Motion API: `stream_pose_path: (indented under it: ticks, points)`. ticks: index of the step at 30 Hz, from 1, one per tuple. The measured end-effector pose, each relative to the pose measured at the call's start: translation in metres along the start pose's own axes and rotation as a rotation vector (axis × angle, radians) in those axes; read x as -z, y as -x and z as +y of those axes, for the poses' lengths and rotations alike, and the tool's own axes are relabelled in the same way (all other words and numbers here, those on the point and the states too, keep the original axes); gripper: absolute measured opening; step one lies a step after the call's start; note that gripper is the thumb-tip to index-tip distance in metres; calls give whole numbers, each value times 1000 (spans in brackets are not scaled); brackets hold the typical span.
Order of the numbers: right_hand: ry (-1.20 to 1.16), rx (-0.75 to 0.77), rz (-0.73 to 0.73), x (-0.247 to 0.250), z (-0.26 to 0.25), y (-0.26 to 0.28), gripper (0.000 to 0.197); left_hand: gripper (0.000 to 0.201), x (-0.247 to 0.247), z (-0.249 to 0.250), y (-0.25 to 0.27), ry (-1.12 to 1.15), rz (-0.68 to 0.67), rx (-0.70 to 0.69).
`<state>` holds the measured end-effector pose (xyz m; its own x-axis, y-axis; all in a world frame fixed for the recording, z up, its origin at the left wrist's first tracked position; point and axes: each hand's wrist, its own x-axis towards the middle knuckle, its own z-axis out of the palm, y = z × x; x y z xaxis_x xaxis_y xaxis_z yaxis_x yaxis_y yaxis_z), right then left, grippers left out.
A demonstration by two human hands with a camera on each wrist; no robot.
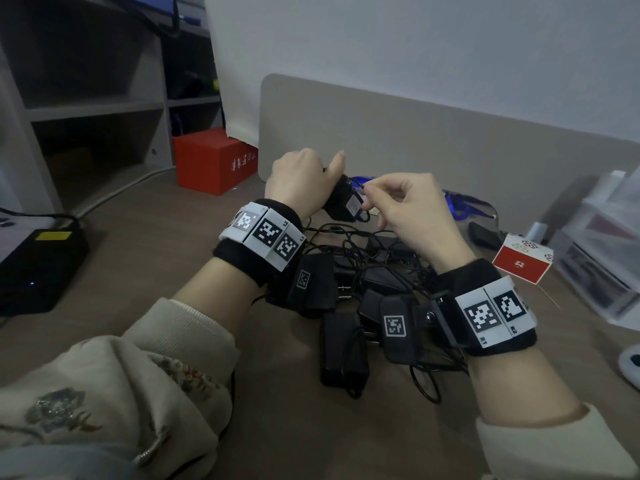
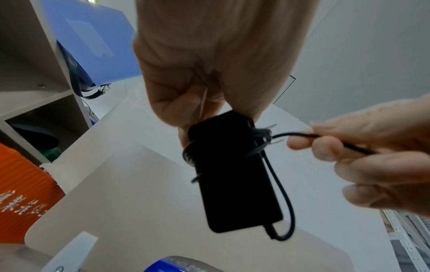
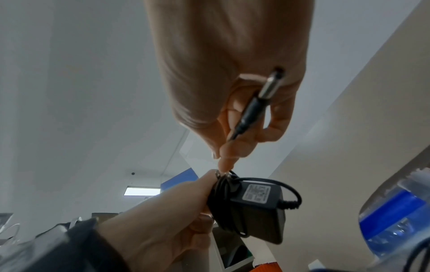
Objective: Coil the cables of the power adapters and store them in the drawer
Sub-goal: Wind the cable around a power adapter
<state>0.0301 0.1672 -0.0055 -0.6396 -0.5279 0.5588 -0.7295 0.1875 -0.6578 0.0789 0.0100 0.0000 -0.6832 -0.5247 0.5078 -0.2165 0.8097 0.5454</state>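
The left hand [image 1: 300,183] grips a black adapter [image 2: 235,176] by its upper end, fingers curled round the body, and holds it in the air above the desk [image 1: 166,244]. Its cable [image 2: 282,198] is wound several turns around the body near that hand, beside the two plug prongs, with a loose loop hanging off the far end. The right hand [image 1: 412,209], just beside the left, pinches the free end of the cable between thumb and fingers, and the barrel plug [image 3: 271,86] lies back across its palm; a short run of cable stretches from the wraps to this pinch. A label on the adapter faces the right wrist. Below and between both wrists a pile [image 1: 360,289] of other black adapters with tangled cables lies on the desk. Beyond the hands stands a beige panel [image 1: 433,133], with a blue-labelled bottle [image 3: 395,217] lying near the right hand. A red box [image 1: 211,161] sits past the left hand, and a small red-and-white box [image 1: 523,259] to the right of the right wrist.
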Motion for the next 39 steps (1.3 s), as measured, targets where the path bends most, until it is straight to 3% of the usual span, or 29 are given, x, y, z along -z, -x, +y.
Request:
stream_pose_path:
  ticks: [4,9,12,18,22,25,29,33,39]
  points:
    - [-25,2,-43,-7,-10,5,9,57,1,1,-1,39,95,-2]
    - [-56,19,-50,-18,-15,11,13,47,5,6,3,114,95,4]
    - [43,101,6,-23,-13,11,20,46,6,9,4,151,67,8]
    - [168,162,115,-23,-9,10,27,48,10,11,7,255,-87,62]
    - [159,151,114,-21,-8,10,25,46,9,9,5,379,-246,135]
    - [143,146,99,-18,-9,9,24,56,11,10,5,474,-373,194]
    - [137,123,96,-9,-9,7,18,63,13,6,8,542,-507,145]
    - [57,89,18,-7,-9,6,8,61,13,9,11,491,-403,120]
    - [-165,15,12,-7,-11,7,25,64,13,14,11,412,-234,132]
